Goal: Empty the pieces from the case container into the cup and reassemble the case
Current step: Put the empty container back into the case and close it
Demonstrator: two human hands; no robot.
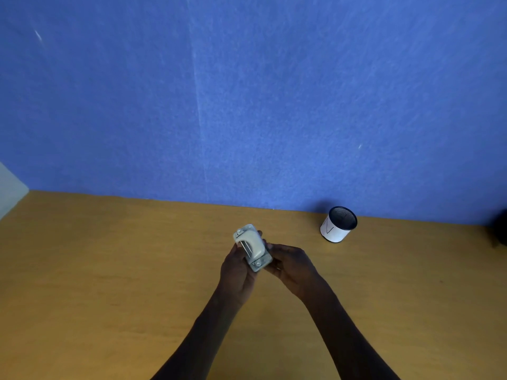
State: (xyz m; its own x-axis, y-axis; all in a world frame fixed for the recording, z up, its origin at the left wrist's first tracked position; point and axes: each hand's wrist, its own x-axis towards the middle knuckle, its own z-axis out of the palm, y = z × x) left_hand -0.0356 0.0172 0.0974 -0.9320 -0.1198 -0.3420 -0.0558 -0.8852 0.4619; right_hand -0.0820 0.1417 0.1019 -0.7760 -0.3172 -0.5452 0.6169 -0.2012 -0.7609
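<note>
A blue felt wall (247, 91) fills the upper frame, and a tan wooden surface (109, 270) runs across the lower half. Just below the frame's centre, the small grey case (253, 247) is held above the surface between both hands, the left hand (238, 270) cupped beneath it and the right hand (292, 266) closed on its right side, so each grip is pressed on the case. Its long axis is tilted from upper left to lower right (whether the cover is loose cannot be told). The cup (338, 224) stands upright to the upper right, well apart, nearer the right hand; the case would probably need carrying that way before tipping.
</note>
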